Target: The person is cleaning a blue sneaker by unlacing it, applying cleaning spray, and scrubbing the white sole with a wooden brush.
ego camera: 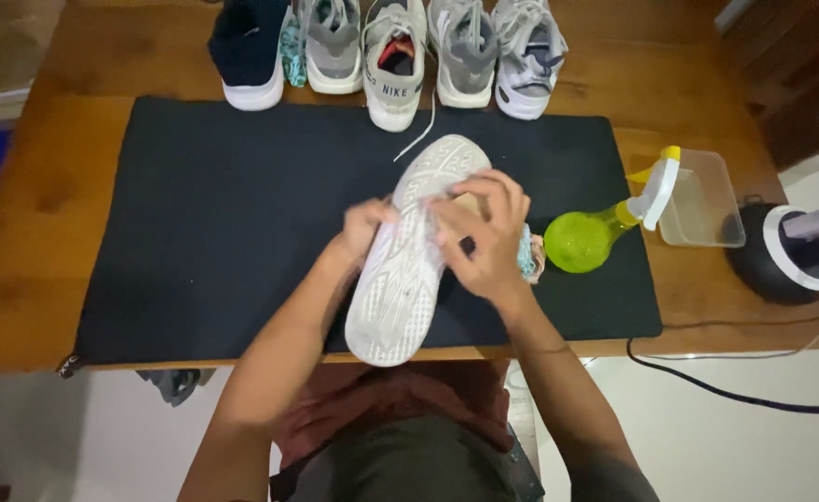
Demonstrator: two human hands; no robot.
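The right hand's [486, 244] fingers are bent and pressed onto the upturned sole of a white sneaker [411, 251], seemingly pinning a small tan pad there, though I cannot tell for sure. The left hand [365, 228] curls around the shoe's other side, fingers hidden behind it, steadying it. The shoe hangs over the dark mat [195, 232], heel past the near edge of the wooden table [19, 279]. This looks like sole scrubbing in mid-course; going on calls for firm pressure along the tread. A crumpled cloth [530, 256] peeks out beside the right wrist. Toward the right edge lies a green spray bottle [584, 237], contents unclear, then a clear plastic tub [707, 200] that looks empty. Five sneakers [391, 51] line the far edge.
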